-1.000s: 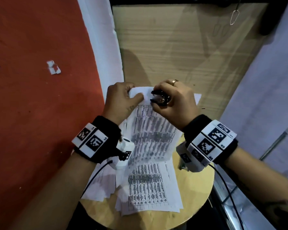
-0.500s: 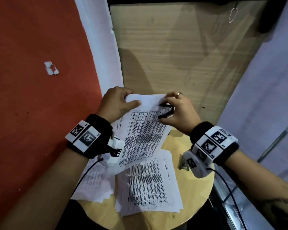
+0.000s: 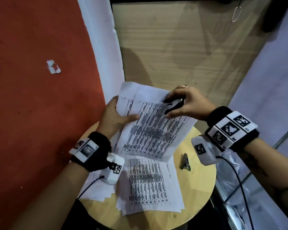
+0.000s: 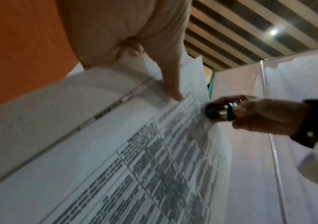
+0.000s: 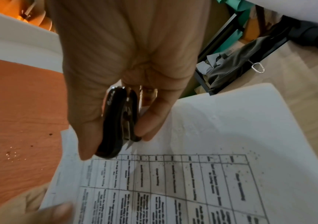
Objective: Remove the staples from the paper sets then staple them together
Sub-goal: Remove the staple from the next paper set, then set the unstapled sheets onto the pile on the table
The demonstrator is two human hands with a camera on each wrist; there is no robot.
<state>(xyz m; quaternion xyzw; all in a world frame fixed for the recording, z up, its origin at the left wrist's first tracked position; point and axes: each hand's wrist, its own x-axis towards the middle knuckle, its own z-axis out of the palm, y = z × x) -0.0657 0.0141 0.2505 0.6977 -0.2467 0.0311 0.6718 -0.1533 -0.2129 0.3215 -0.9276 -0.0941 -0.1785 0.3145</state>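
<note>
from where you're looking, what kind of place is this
Probably a makeshift workspace in a partitioned room, not a proper office: a small round wooden table wedged between an orange wall and white partition sheets, with a slatted ceiling overhead.

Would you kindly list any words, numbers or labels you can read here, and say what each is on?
No text can be read.
Held paper set: printed tables, too blurred.
Paper stack on the table: printed tables, too small.
Black staple remover in the right hand: faint embossed mark, unreadable.
Wristbands: square code patterns and tiny illegible digits.
</note>
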